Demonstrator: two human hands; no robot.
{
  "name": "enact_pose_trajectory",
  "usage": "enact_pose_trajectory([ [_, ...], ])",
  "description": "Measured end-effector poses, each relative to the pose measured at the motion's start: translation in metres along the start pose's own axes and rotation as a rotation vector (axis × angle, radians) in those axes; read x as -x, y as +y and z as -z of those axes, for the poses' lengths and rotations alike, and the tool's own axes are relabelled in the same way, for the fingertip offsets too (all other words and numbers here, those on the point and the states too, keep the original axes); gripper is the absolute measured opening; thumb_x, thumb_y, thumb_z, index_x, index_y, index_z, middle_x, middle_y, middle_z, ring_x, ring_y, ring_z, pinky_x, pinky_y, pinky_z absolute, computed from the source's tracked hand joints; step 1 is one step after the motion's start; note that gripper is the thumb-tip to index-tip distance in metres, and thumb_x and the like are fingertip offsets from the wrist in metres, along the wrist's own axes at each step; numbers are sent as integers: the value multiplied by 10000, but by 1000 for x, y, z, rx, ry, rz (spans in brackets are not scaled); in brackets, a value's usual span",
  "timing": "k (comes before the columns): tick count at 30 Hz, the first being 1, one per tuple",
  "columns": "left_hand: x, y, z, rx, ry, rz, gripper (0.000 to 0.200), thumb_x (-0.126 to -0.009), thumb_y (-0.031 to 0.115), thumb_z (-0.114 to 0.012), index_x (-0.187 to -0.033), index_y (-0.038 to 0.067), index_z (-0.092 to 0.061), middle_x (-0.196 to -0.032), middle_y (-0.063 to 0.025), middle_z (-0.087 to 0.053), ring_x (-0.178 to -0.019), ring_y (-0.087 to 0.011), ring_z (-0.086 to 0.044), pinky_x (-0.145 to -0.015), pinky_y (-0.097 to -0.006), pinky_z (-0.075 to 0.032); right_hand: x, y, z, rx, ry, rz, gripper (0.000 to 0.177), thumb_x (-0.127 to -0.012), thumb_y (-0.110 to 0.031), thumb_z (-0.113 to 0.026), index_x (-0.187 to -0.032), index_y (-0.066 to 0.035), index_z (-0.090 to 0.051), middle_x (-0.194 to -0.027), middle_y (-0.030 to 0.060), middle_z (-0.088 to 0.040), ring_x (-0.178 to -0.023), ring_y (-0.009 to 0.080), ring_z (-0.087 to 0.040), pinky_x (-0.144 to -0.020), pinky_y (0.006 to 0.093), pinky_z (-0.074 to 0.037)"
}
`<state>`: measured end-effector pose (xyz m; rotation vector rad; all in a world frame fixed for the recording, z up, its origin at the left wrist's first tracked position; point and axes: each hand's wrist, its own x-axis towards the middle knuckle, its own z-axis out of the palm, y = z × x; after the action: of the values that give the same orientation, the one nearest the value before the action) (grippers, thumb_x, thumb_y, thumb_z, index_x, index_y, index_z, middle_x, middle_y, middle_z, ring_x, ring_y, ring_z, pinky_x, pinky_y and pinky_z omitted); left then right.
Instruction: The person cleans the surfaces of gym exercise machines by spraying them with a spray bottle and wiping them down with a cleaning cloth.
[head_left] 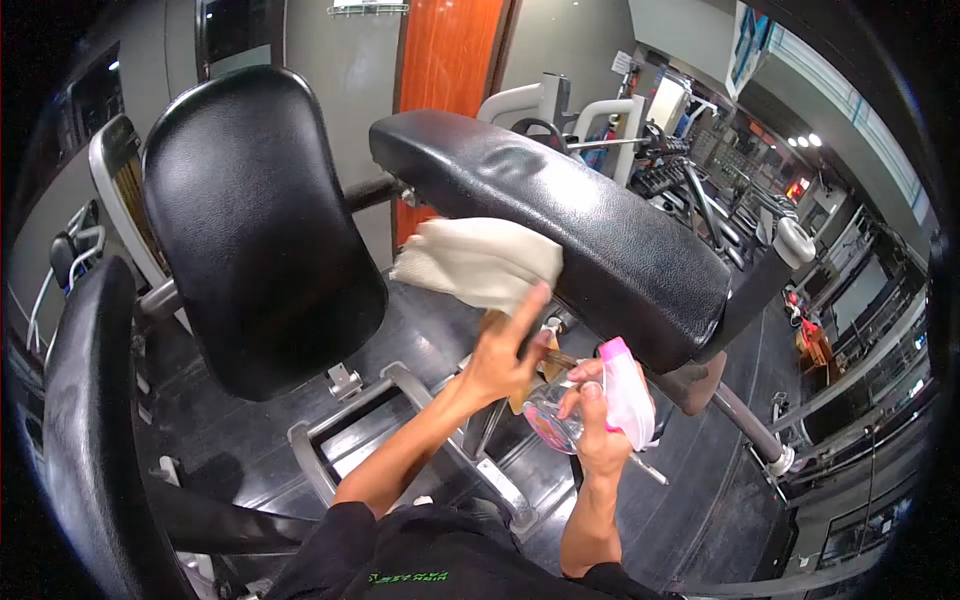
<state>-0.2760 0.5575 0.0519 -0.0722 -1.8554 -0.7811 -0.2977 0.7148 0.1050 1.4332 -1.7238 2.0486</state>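
Note:
A pale cream cloth (480,262), slightly smeared by motion, hangs from the fingers of my left hand (497,362), with the index finger pressed along its lower right edge. The cloth overlaps the near side of a long black padded cushion (590,215), whose top shines under the lights. My right hand (600,430) grips a spray bottle (628,400) with a white head and a pink nozzle, tilted below the cushion's right end. Its clear body with a colourful label shows left of my fingers, partly hidden behind them.
A black backrest pad (260,230) stands to the left, with another black pad (90,420) at the near left. Grey machine frame bars (400,390) run below my arms. A padded handle (797,243) juts out at the right. Weights (665,175) and machines fill the background.

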Motion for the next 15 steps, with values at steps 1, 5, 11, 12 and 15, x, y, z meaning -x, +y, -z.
enact_pose_trajectory([
  [1,-8,4,0,-47,-29,-150,523,-776,50,-612,-1280,-16,-488,-1207,-244,-545,-1130,-393,-517,-998,-440,-361,6,3,4,9,8,1,210,-891,-120,-553,-991,53,-489,-857,143,-559,-540,149,-551,-470,261,-455],
  [5,8,-48,-34,24,-7,100,489,-745,127,-636,-1227,85,-562,-1205,-163,-564,-1179,-372,-472,-1002,-547,-280,10,-1,17,66,111,13,312,-895,-214,-546,-1029,57,-469,-888,161,-547,-522,173,-543,-511,267,-465],
  [11,-66,-45,26,-427,309,-83,527,-812,186,-574,-1288,-6,-454,-1297,-196,-464,-1201,-377,-398,-1031,-464,-229,-27,-30,15,37,99,123,253,-849,-136,-606,-917,103,-560,-806,140,-612,-545,124,-578,-484,233,-465],
  [12,-81,-49,27,-144,351,-51,493,-836,145,-534,-1294,-15,-447,-1306,-202,-461,-1198,-370,-415,-1024,-448,-256,-32,-34,15,58,93,101,259,-853,-137,-605,-927,107,-559,-827,147,-614,-546,127,-579,-484,234,-468],
  [15,-77,-43,36,-111,325,87,386,-939,131,-379,-1283,-21,-465,-1283,-213,-498,-1234,-367,-429,-1044,-383,-296,-32,-37,15,16,130,37,275,-871,-139,-590,-982,109,-546,-864,164,-621,-533,141,-578,-487,244,-471],
])
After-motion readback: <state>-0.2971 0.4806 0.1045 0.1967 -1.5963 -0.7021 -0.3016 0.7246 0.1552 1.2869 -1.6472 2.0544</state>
